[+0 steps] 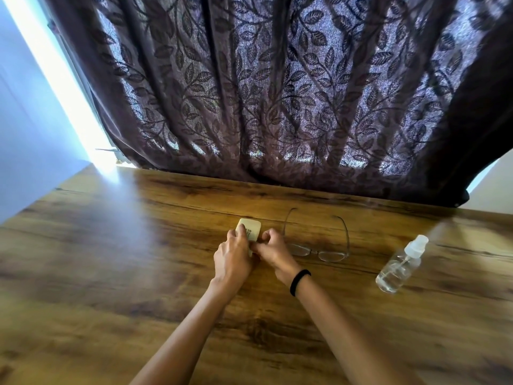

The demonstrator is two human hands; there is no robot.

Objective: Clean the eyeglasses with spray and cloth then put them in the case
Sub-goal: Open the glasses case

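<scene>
Gripping small cream rectangular case [251, 230] with left hand [232, 255] and right hand [273, 250], fingers curled; thin-framed eyeglasses [319, 245] at 3 o'clock, clear plastic spray bottle [399, 266] beyond.

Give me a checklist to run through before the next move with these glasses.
1. Eyeglasses within reach, lying on the table with temples unfolded: ok.
2. Spray bottle at hand, upright, holding clear liquid: ok.
3. Both hands free to pick up glasses: not ok; left hand and right hand are both on the cream-coloured case.
4. Case open: cannot tell, the hands cover it.
5. Cloth located: cannot tell, none in view.
6. Lenses dirty or clean: cannot tell.
</scene>
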